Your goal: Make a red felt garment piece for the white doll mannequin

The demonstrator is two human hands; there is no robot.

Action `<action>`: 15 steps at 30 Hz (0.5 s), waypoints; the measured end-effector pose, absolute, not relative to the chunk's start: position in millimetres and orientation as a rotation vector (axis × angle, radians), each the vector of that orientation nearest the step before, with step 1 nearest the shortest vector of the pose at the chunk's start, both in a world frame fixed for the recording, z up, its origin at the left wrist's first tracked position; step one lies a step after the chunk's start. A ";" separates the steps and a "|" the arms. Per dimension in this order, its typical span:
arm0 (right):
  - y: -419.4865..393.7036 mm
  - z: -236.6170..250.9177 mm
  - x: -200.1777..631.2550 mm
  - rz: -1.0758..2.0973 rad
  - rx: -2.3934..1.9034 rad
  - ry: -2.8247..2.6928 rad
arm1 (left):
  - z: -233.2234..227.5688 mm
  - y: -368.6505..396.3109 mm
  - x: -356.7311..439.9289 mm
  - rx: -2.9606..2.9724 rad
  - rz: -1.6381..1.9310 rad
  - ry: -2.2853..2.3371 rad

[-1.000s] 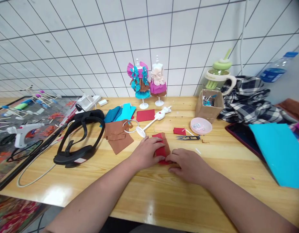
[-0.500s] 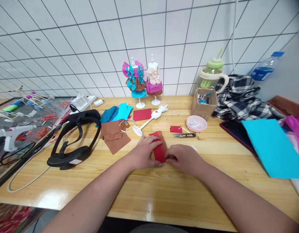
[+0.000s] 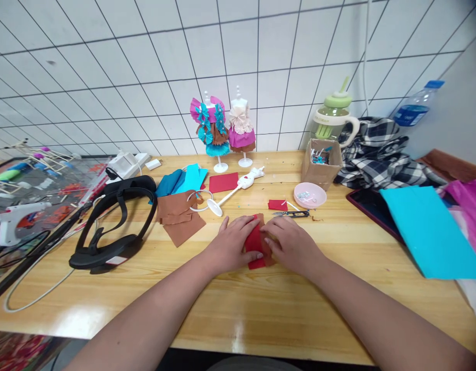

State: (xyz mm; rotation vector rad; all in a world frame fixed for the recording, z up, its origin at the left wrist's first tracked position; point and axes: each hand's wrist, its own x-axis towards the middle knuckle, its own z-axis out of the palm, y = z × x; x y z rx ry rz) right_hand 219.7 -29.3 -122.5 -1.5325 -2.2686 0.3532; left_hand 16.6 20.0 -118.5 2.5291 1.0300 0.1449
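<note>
A narrow red strip of paper or cloth (image 3: 254, 243) lies on the table over a brown piece (image 3: 267, 253) of similar material. My left hand (image 3: 232, 246) rests on the red strip, thumb apart from the other fingers, pressing it down. At the brown piece's right edge, my right hand (image 3: 292, 245) has its fingers curled, with thumb and fingertips on the material. Just beyond that hand lie thread snips (image 3: 295, 214) and a small folded red piece (image 3: 277, 205). A bare white mini dress form (image 3: 238, 189) lies on its side past my left hand.
Two dressed mini mannequins (image 3: 213, 126) stand by the tiled wall. Brown sheets (image 3: 180, 219) and a black headset (image 3: 114, 226) are left. To the right are a pink dish (image 3: 310, 196), a cardboard box (image 3: 321, 167) and a blue sheet (image 3: 431, 232).
My right hand has slid up along the brown piece from its lower corner, and its fingers have spread a little. The strip has shifted slightly under my left hand.
</note>
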 end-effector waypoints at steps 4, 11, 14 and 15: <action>-29.8 -123.0 218.5 0.348 -1.582 -2.368 | -116.7 17.0 17.0 2.549 0.103 1.065; -31.5 -120.4 219.7 0.355 -1.623 -2.341 | -118.1 19.5 13.3 2.547 0.020 1.051; -30.6 -121.5 220.3 0.335 -1.688 -2.334 | -119.5 20.3 11.7 2.562 0.050 1.018; -30.4 -121.7 220.6 0.329 -1.706 -2.339 | -119.7 20.4 11.2 2.566 0.055 1.019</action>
